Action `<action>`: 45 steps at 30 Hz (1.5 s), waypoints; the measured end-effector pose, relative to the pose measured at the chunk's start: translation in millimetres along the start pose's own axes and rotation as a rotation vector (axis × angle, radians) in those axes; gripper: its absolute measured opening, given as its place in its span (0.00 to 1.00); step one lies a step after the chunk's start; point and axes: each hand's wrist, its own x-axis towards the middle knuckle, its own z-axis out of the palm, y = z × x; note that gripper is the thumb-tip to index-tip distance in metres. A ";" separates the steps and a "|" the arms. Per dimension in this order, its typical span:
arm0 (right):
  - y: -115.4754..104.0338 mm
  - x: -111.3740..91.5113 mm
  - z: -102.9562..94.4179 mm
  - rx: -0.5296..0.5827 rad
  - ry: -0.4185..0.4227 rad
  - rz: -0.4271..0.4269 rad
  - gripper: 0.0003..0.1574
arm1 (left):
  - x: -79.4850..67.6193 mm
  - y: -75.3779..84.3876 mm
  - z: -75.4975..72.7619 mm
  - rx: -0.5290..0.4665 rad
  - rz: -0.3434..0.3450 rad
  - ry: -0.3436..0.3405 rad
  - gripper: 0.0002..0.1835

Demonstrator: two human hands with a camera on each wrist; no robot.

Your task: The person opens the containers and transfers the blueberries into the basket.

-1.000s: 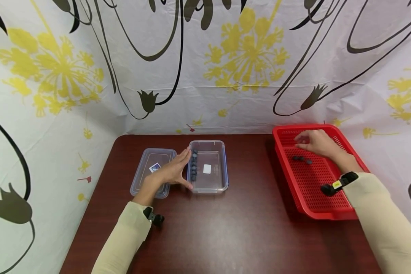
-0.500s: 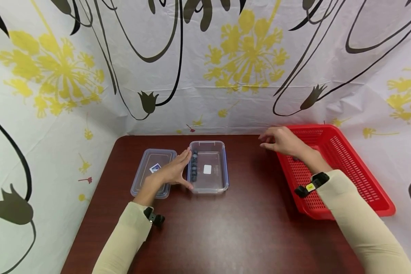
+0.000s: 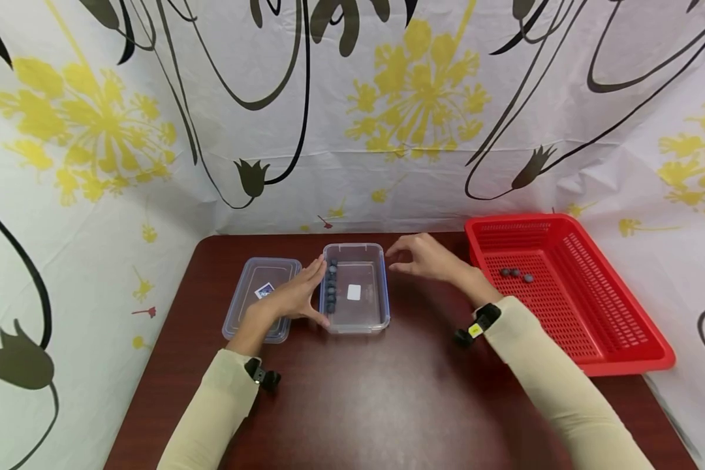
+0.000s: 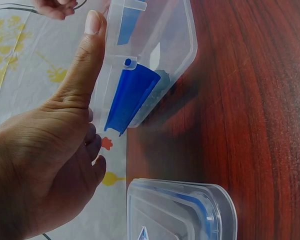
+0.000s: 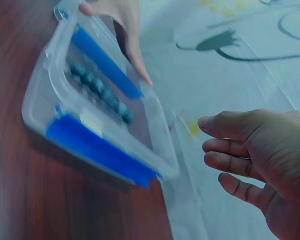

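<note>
I see the right hand (image 3: 427,258) now beside the clear plastic box (image 3: 364,312), away from the red basket (image 3: 587,320). Three blueberries (image 3: 515,273) reappear.

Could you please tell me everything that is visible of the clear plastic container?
The container looks like clear plastic: a rectangular box with rounded corners and blue side flaps. It stands open and upright on the brown table, right of a lid. A white label shows at its middle, and dark round pieces line its left inner wall. The left hand appears to touch its left side.
</note>
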 end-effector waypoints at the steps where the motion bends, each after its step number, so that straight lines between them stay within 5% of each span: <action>1: -2.5 2.9 5.7 0.008 -0.003 -0.006 0.15 | 0.2 0.0 0.5 -0.001 0.002 -0.001 0.77; 14: -28.2 43.1 67.8 0.131 -0.144 0.040 0.14 | 0.4 -0.2 -4.3 -0.018 -0.007 -0.001 0.77; 22: -38.0 48.0 102.9 0.128 -0.241 0.098 0.14 | 2.4 -0.3 -1.7 0.012 0.005 -0.002 0.76; 45: -53.5 44.1 143.5 0.055 -0.196 0.159 0.11 | 1.8 -1.1 2.3 -0.004 0.010 0.010 0.77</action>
